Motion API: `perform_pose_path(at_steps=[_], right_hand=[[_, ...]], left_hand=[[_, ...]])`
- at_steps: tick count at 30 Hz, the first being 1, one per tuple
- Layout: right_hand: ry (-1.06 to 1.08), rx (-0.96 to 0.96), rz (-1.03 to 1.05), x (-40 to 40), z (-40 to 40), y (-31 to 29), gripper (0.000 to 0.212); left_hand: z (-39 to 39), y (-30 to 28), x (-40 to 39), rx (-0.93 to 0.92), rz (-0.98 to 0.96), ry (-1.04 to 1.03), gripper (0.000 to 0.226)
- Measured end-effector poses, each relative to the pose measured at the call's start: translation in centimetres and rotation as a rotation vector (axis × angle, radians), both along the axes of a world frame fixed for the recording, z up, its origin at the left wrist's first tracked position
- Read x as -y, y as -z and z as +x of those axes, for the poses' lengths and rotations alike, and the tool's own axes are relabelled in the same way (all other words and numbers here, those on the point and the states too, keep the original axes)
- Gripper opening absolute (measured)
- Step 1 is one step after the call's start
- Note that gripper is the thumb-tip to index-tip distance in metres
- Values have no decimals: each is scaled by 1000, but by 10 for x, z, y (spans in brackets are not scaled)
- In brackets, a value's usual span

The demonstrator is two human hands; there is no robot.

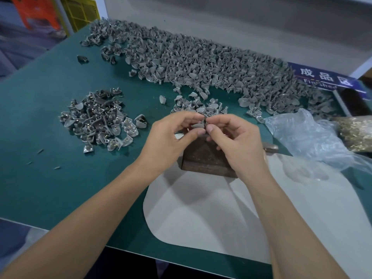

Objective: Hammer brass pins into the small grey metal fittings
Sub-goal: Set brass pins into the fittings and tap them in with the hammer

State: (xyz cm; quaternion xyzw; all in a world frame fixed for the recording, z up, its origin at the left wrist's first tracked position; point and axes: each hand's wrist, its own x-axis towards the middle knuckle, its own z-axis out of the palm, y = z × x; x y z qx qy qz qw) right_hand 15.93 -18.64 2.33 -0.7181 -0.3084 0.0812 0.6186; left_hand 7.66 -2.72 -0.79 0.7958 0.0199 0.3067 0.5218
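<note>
Left hand (171,135) pinches grey fitting (198,125), right hand (233,137) pinches at it, pin unseen; loose seating risks pin dropping onto block (207,160) below.

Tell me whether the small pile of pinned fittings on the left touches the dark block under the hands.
Apart. The head view shows bare green mat between the pinned pile and the dark block.

Bare bench (50,188) lies open at the near left; fittings (201,63) crowd the far side, a bag (308,137) blocks the right.
</note>
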Motion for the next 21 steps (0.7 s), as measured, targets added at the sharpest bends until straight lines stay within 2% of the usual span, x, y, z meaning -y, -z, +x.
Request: perform_pose_path(at_steps=[7, 10, 16, 21], right_hand=[[16, 34, -23, -1, 1, 1, 24], [16, 40, -49, -1, 1, 2, 24], [45, 35, -61, 0, 1, 3, 10], [41, 84, -110, 0, -5, 1, 6]], left_hand=[[-1, -1, -3, 11, 70, -49, 24], [-1, -3, -3, 6, -67, -37, 22], [2, -7, 2, 37, -278, 26, 16], [0, -4, 1, -3, -93, -26, 26]])
